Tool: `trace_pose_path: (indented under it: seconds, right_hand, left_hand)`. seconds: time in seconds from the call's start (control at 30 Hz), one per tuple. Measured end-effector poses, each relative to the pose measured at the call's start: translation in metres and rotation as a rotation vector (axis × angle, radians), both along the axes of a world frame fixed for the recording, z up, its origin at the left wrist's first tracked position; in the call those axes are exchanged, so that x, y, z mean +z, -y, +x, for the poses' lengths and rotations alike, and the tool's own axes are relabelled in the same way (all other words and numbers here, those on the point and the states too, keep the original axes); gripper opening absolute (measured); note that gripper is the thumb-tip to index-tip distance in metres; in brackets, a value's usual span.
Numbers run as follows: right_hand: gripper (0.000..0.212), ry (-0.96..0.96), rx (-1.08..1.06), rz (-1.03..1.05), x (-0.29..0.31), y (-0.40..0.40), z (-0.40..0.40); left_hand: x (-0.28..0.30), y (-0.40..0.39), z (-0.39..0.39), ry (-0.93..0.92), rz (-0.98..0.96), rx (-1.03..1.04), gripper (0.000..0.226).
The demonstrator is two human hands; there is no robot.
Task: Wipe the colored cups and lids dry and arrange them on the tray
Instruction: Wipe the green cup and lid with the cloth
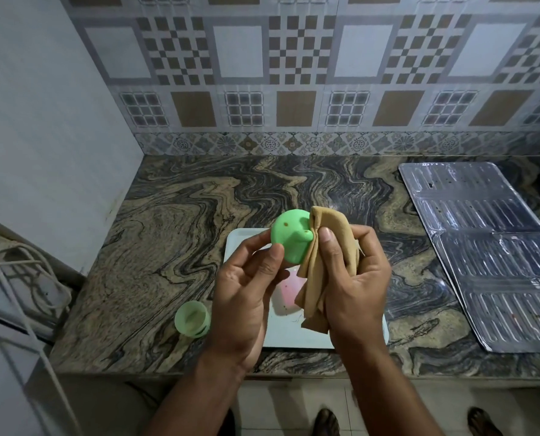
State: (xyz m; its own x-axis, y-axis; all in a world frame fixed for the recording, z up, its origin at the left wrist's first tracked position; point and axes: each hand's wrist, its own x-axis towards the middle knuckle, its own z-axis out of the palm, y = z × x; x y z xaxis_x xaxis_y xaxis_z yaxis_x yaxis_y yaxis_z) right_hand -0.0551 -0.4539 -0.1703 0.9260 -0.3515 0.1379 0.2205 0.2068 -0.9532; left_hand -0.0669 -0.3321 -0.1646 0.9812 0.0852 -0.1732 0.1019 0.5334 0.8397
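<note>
My left hand (250, 287) holds a green spouted lid (289, 236) up over the white tray (240, 243), thumb on its rim. My right hand (353, 278) grips a folded tan cloth (328, 247) pressed against the lid's right side by the spout. A green cup (192, 319) stands upright on the counter just left of the tray. A pink cup (289, 294) lies on the tray, mostly hidden behind my hands and the cloth.
The marbled stone counter (174, 234) ends at a grey wall on the left and a tiled backsplash behind. Two ribbed metal sheets (495, 253) lie at the right. Cables (17, 262) hang off the left edge. Two feet show on the floor below.
</note>
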Motion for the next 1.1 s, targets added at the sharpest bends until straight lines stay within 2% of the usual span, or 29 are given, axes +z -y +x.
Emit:
trace_pose_path:
  seconds: [0.13,0.23,0.33,0.47,0.6,0.73,0.83,0.97,1.03,1.1]
  right_hand:
    - [0.027,0.030,0.029,-0.114,0.006,0.006,0.001]
    - [0.020,0.072,-0.008,-0.238,0.005,0.011,0.010]
    - [0.019,0.052,-0.042,-0.191,0.005,0.019,0.020]
    - [0.020,-0.004,0.099,-0.096,0.013,0.028,0.022]
    - [0.020,0.019,0.205,-0.154,0.013,0.024,0.017]
    - [0.028,0.053,0.072,-0.047,0.014,0.004,0.011]
    - [0.023,0.097,0.003,-0.032,0.013,-0.003,0.008]
    - [0.017,0.137,0.108,-0.231,0.008,0.005,0.004]
    - [0.017,0.145,0.140,-0.316,0.005,0.013,0.006]
    - [0.022,0.141,0.149,-0.384,0.006,0.019,0.010]
  left_hand:
    - [0.003,-0.013,0.003,0.067,0.094,-0.012,0.025]
    - [0.003,-0.021,0.005,0.134,0.171,-0.073,0.017]
    - [0.004,-0.026,0.009,0.098,0.195,-0.080,0.018]
    - [0.004,-0.036,0.016,0.000,0.168,-0.100,0.020]
    - [0.010,-0.037,0.019,-0.024,0.093,-0.151,0.019]
    - [0.017,-0.026,0.018,-0.034,-0.109,-0.179,0.028]
    - [0.013,-0.016,0.011,-0.025,-0.179,-0.192,0.031]
    - [0.011,-0.021,0.013,-0.050,-0.030,-0.139,0.023]
    - [0.011,-0.032,0.017,0.016,0.064,-0.177,0.022]
    - [0.011,-0.041,0.021,0.106,0.239,-0.225,0.026]
